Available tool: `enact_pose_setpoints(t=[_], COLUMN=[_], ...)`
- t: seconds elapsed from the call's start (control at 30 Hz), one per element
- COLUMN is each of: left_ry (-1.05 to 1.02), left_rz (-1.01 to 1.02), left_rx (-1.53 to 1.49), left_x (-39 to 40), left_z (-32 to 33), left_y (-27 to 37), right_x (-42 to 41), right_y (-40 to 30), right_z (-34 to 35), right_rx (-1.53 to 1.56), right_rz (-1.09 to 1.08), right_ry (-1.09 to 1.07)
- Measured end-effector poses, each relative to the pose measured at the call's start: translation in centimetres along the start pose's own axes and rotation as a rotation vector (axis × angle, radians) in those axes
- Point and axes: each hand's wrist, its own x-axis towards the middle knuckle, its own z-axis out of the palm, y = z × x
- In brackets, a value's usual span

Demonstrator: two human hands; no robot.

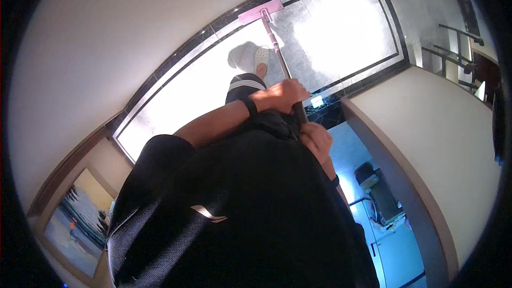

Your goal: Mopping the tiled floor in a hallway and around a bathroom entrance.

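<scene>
My left hand (289,95) is closed around the dark upper part of a flat mop's handle (285,66). Just below it in the picture, my right hand (317,141) grips the same handle near its end. The pole runs up the picture to a pink rectangular mop head (261,11), which lies on the light tiled floor beside the dark border along the wall. A pale perforated clog (262,57) on one foot stands close to the pole. Both wrists wear dark bands.
A long pale wall (120,28) borders the floor at left, with a framed painting (80,220) at lower left. At right are another wall (432,136), an open doorway into a blue-lit room with a cabinet (396,248), and dark metal-framed furniture (458,54).
</scene>
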Motion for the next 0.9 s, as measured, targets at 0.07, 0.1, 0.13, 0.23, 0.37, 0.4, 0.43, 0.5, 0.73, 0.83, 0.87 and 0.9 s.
enact_pose_setpoints(t=[0.07, 0.1, 0.13, 0.23, 0.37, 0.4, 0.43, 0.5, 0.73, 0.83, 0.87, 0.9], left_ry=[0.079, 0.111, 0.114, 0.011, -0.174, -0.225, -0.274, -0.300, -0.199, -0.360, -0.385, -0.387], left_rz=[-0.009, -0.031, -0.089, -0.238, -0.241, -0.239, -0.237, -0.264, -0.213, -0.345, -0.353, -0.341], left_rx=[0.025, -0.004, -0.068, -0.063, 0.142, 0.182, 0.222, 0.206, 0.152, 0.198, 0.188, 0.198], left_x=[1.0, 1.6, 2.4, 5.4, 7.9, 8.0, 7.9, 7.5, 7.9, 8.0, 8.1, 8.3], left_z=[1.1, 1.3, 1.2, 1.9, 2.7, 3.1, 3.5, 4.0, 5.6, 6.7, 7.1, 7.3], left_y=[-0.4, 0.1, 0.7, 1.8, 4.0, 4.4, 4.9, 5.7, 7.6, 11.0, 12.3, 13.1], right_x=[0.3, 0.2, 0.6, 0.2, -3.2, -3.6, -3.8, -4.1, -5.6, -7.2, -7.9, -8.1], right_y=[-0.9, -1.1, -1.4, -1.0, 1.8, 1.9, 1.9, 1.1, 0.8, -1.8, -3.0, -3.7], right_z=[0.1, 0.3, 0.0, -1.4, -2.3, -2.4, -2.2, -2.9, -3.6, -5.4, -6.4, -7.2], right_rx=[0.028, 0.062, 0.064, 0.673, 0.767, 0.751, 0.709, 0.604, 0.499, 0.503, 0.492, 0.485], right_rz=[0.156, 0.306, 0.324, 0.704, 0.590, 0.557, 0.569, 0.676, 0.497, 0.525, 0.551, 0.544], right_ry=[0.168, 0.325, 0.359, 0.645, 0.603, 0.532, 0.562, 0.442, 0.531, 0.550, 0.512, 0.524])
